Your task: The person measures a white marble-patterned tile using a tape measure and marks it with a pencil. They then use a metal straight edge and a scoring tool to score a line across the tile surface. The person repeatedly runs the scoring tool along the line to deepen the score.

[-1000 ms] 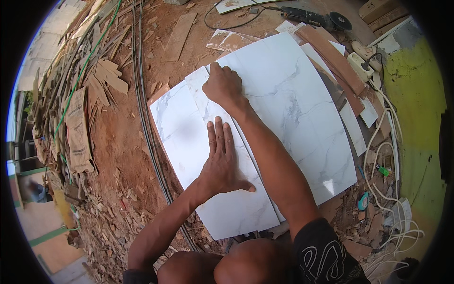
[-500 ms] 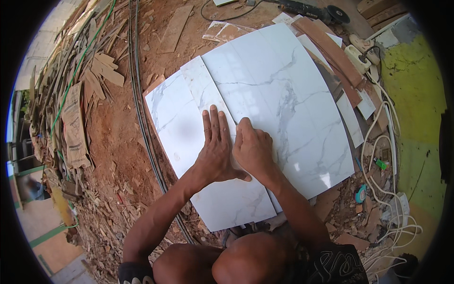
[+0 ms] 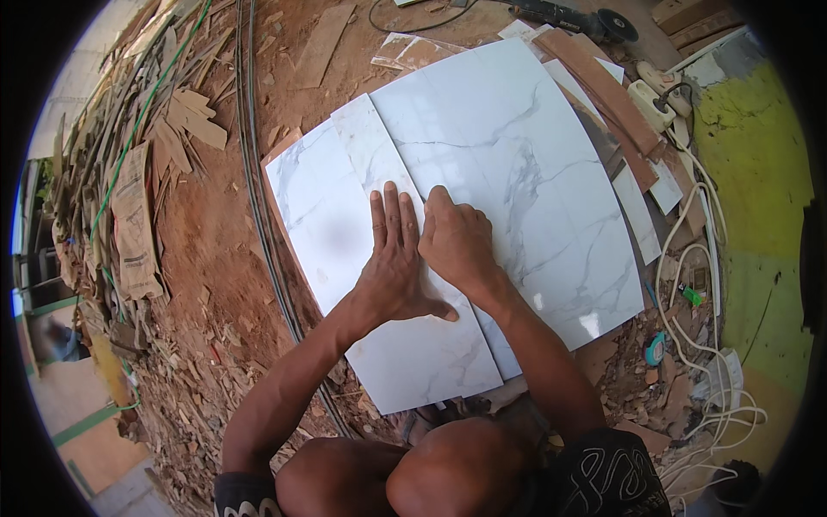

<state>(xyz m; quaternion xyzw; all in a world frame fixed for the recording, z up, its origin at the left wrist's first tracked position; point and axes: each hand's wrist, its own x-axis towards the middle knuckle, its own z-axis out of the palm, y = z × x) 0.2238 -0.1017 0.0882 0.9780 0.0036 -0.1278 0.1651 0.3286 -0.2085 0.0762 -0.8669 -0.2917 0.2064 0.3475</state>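
Observation:
A large white tile with grey marble veins (image 3: 551,224) lies before me. Across its left part runs a narrower strip of the same kind of tile (image 3: 366,142), its long edge slanting from far left to near right. My left hand (image 3: 394,280) rests flat on this strip, fingers stretched out away from me and thumb spread to the right. Close against the strip's right edge, my right hand (image 3: 461,244) is closed, knuckles up. Its fingertips are hidden; whatever they grip at that edge hardly shows and cannot be named.
An angle grinder (image 3: 594,24) lies at the far right, near stacked tile offcuts (image 3: 603,112). Along the right side are a white power strip (image 3: 652,103), tangled white cable (image 3: 676,314) and a tape measure (image 3: 656,348). Black cables (image 3: 274,267) and wood scraps (image 3: 185,129) lie to the left.
My right hand has slid a little farther from me along the strip's edge. The left hand keeps its flat hold on the strip, and the view has shifted slightly.

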